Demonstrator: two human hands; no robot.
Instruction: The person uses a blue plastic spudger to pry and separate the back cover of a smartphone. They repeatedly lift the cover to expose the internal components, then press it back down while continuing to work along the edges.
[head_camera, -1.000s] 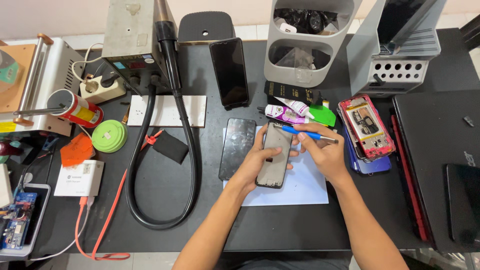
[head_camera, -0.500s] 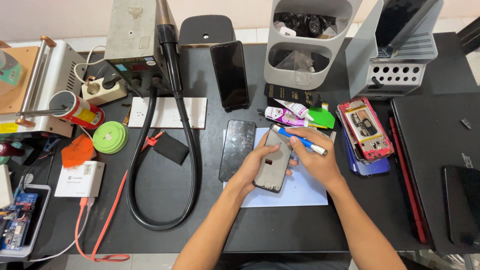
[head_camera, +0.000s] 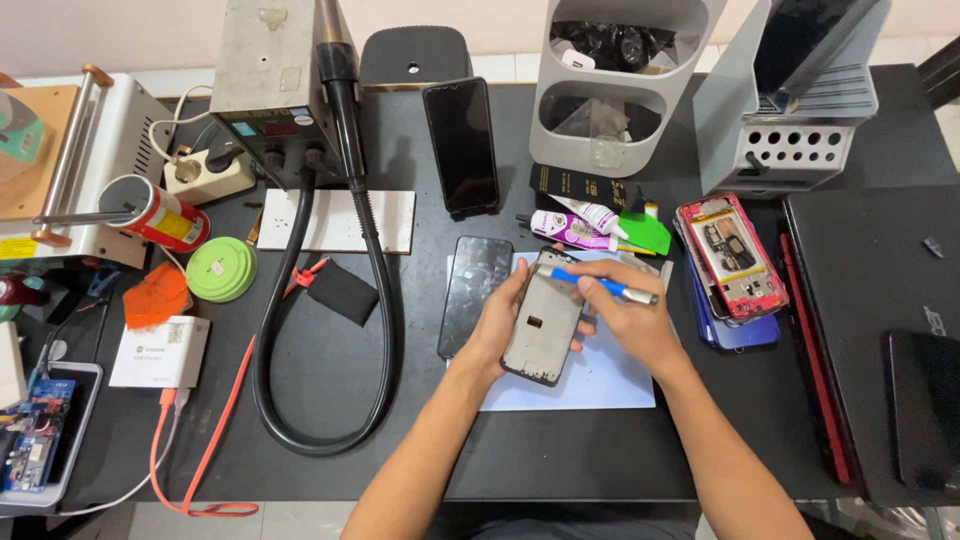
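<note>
**A:** Over the pale blue mat, mid-bench, both hands were busy. Left hand was clamped round the left edge of a phone frame, thumb on the near side, fingers curled behind. Frame was held tilted, grey inner side up, w/ 1 small dark square near its middle.

**B:** And the right?

**A:** Right hand was pinched shut on a blue-handled tool, tip resting at the frame's top edge, silver end pointing off to the right. Can't tell if the tip was under the rim or just touching it.

**B:** What lay round it?

**A:** 1 dark glass panel lay flat just left of the frame, half on the mat, half on the black table. Another dark phone stood upright behind that. Just behind the hands: a white-and-pink glue tube and a green plastic piece. Right of the hands, an opened red phone sat on a stack of others, insides showing.

**B:** Left side of the bench?

**A:** Hot-air station at the back, its black hose looping toward the near edge. A green round tin and a white box were well apart from the hands. A closed black laptop was at far right.
</note>
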